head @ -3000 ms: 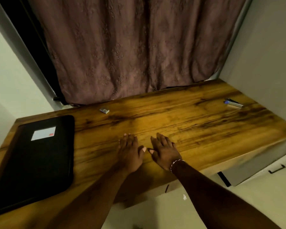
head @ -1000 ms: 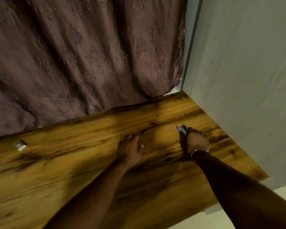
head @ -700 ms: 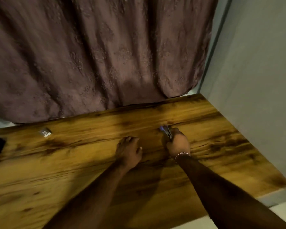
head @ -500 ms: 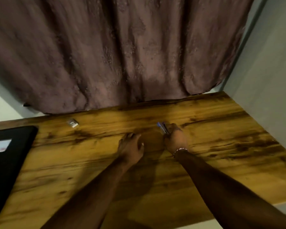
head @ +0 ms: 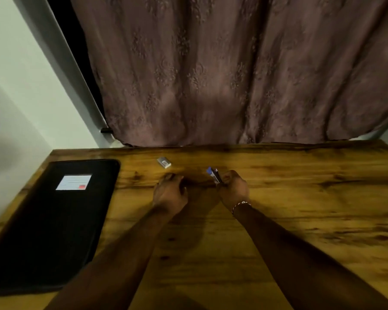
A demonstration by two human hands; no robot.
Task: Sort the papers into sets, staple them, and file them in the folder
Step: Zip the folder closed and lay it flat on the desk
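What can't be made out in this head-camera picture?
All in the head view:
- label on the black folder: print too small.
- stapler: rear hidden inside the right hand.
- left hand: fingertips curled under; whether it holds anything is unclear.
- small grey box: markings blurred.
- papers: none visible; the closed folder would hide any.

A small blue and dark stapler (head: 213, 175) is gripped in the right hand (head: 233, 191), with its blue end pointed far and left. The left hand (head: 169, 193) is rested on the wooden worktop (head: 300, 220) near it, fingers (head: 171, 176) loosely bent. A small grey box (head: 164, 162) is seen just beyond the left hand. A black folder (head: 49, 231) bearing a white label (head: 74, 182) is laid at the left.
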